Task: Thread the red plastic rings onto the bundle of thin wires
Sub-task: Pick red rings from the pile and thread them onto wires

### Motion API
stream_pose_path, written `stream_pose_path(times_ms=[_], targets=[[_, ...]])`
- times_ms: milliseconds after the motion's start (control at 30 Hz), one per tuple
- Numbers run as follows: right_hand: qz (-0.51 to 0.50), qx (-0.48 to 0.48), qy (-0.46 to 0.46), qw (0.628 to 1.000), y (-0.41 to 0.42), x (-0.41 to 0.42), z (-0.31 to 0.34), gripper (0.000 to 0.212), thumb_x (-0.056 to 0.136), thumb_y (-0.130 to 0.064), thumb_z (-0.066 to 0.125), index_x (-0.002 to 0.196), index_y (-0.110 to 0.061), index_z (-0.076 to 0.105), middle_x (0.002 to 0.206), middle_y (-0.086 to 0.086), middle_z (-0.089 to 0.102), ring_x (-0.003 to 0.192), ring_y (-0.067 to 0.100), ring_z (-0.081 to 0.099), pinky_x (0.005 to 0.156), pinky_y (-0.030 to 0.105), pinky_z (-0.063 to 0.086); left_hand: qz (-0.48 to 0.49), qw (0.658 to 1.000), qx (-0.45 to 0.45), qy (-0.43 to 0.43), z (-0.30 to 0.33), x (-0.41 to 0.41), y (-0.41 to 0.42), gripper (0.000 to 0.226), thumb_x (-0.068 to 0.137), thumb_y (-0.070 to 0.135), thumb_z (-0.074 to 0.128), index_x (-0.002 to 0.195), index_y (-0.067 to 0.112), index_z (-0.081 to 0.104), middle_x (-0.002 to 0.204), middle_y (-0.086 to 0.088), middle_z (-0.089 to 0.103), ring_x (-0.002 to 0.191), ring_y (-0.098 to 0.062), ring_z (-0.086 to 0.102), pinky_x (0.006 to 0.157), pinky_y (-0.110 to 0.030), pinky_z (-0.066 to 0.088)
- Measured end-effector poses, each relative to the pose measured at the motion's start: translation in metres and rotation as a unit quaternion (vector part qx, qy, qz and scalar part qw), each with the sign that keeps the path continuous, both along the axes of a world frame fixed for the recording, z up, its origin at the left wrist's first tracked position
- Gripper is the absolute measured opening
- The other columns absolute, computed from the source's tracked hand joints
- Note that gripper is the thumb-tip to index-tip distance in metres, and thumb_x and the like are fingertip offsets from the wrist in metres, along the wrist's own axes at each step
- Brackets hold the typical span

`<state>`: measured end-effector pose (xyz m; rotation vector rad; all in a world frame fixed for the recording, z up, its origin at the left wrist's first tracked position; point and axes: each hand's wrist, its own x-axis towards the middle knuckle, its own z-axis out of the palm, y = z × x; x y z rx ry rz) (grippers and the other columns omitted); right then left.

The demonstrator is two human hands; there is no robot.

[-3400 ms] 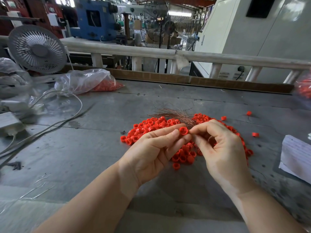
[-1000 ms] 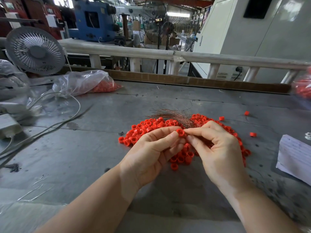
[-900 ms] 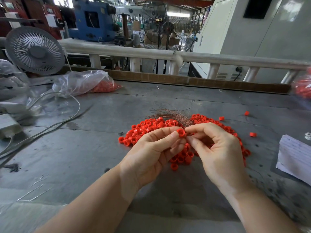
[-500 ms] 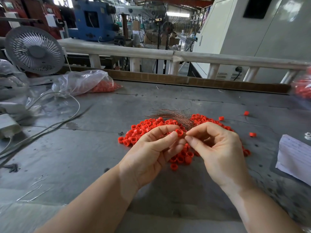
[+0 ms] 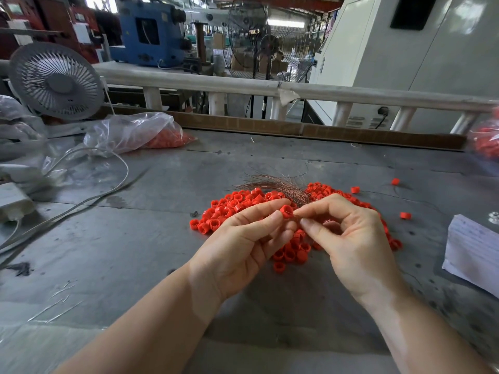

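Note:
A pile of small red plastic rings is spread on the grey metal table. A bundle of thin copper-coloured wires lies across the pile's far side. My left hand pinches one red ring between thumb and forefinger, above the pile. My right hand meets it from the right, thumb and forefinger pinched right at the ring's opening. What they pinch is too thin to make out.
A clear bag with red rings lies at the back left near a desk fan. White cables and a white box sit on the left. Paper sheets lie at the right edge. A few stray rings lie to the right.
My right thumb and forefinger have drawn tighter against the ring in my left hand. Both hands stay over the pile, almost in place.

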<state>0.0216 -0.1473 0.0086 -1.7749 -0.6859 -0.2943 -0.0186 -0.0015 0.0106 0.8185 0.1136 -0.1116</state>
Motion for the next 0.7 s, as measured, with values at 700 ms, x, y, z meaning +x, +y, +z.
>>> stream_pose_path(times_ms=[700], targets=[[0.055,0.063,0.093,0.992,-0.0006,0.0039,-0.0017,0.032,0.078,0.002,0.069,0.076,-0.030,0.073,0.072,-0.006,0.070,0.069,0.002,0.062,0.065,0.015,0.047,-0.024,1.000,-0.014,-0.009,-0.0005,-0.0002,-0.0007,0.019,0.068,0.003,0.061,0.079,0.005,0.076,0.075,-0.009,0.070,0.065,-0.011,0.068,0.066,-0.019,0.057]])
